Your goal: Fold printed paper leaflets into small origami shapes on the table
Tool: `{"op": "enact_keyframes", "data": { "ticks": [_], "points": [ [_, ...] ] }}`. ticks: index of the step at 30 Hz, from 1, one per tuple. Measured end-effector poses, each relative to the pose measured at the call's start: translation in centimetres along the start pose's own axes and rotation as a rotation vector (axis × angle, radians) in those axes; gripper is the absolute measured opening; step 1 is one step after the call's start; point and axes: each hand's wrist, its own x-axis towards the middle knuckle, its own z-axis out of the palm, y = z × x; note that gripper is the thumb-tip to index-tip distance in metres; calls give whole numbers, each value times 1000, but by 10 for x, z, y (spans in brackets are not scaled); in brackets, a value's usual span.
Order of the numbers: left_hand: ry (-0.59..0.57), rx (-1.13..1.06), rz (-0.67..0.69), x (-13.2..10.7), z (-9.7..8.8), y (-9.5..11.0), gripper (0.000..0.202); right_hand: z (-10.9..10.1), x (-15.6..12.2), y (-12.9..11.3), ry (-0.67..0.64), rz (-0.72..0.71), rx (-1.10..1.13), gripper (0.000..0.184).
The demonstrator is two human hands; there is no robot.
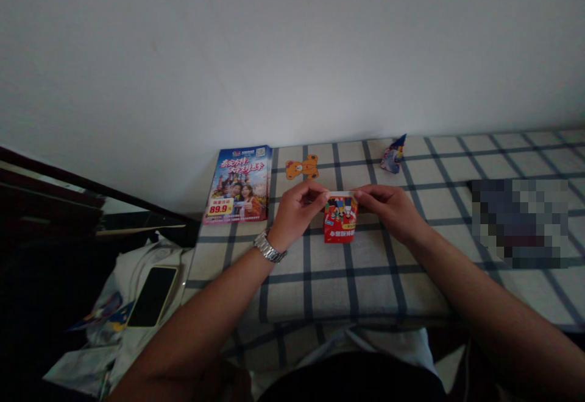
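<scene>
A small red printed paper piece (340, 224) hangs upright over the checked tablecloth (365, 280), white along its top edge. My left hand (296, 210) pinches the left end of that top edge, and a metal watch sits on its wrist. My right hand (388, 207) pinches the right end. Both hands have their fingers closed on the paper.
A colourful leaflet (238, 184) lies at the table's far left corner, an orange bear cut-out (302, 168) beside it. A small folded paper shape (393, 155) stands near the wall. A dark phone (152, 296) lies on cloth left of the table. A blurred patch covers the right.
</scene>
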Motion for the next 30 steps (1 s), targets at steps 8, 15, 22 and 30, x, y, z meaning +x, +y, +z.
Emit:
{"op": "enact_keyframes", "data": {
  "ticks": [8, 15, 22, 30],
  "points": [
    [-15, -3, 6, 1, -1, 2, 19, 0, -2, -6, 15, 24, -33, 36],
    [-16, -37, -31, 0, 0, -1, 23, -1, -1, -7, 29, 2, -76, 34],
    [-16, -90, -70, 0, 1, -1, 26, -1, 0, 0, 42, 15, -66, 36],
    [50, -64, -62, 1, -3, 0, 25, -3, -2, 3, 32, 93, 81, 37]
  ]
}}
